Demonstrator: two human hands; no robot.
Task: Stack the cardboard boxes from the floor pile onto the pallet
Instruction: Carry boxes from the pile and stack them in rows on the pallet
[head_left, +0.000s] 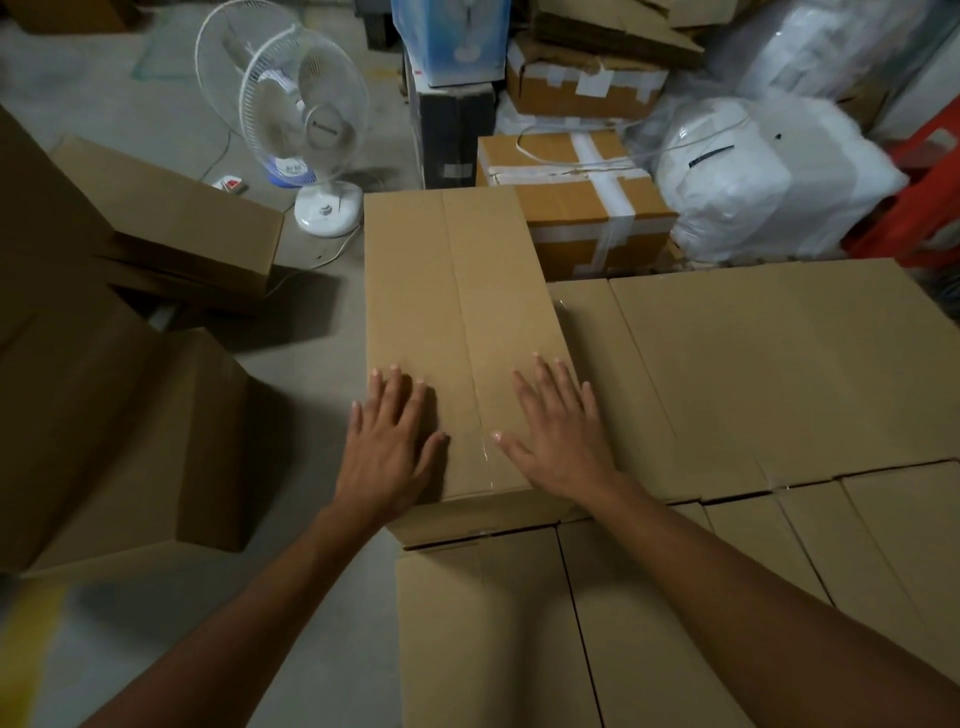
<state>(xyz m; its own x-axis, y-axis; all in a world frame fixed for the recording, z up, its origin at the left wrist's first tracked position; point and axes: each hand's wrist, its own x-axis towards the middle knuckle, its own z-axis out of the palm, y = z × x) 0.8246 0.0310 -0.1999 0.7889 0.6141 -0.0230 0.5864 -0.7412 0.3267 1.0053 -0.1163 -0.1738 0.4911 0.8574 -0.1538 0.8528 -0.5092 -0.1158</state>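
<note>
cardboard box (457, 312), plain brown, lay on top of the stacked layer (779, 374) at centre frame, along that layer's left edge, long side running away from you. the pallet itself wasn't visible under the boxes. your left hand (389, 441) and right hand (561, 436) were both flat on the box's near end, fingers straight and spread, one on each side of the clear tape seam (475, 395). palms down, nothing gripped.

risks, my read:
- the box's left side sat right at the stack edge with bare floor below. an uneven push, harder from your right hand, could skew it and tip it off that side.
- push too far forward and the far end could overhang toward the fan (306, 119) and its cord, upper centre-left.
- flat palms give no hold. if it started to slide you had nothing to catch it with.
- the floor pile (104, 441) at left looked loosely heaped, so it could shift when you pull the next one.

writing: none on the brown boxes. the fan hub badge and the blue sticker on its stem were too small to read. the white tag on the taped carton (587, 83) at upper centre was unreadable too.
</note>
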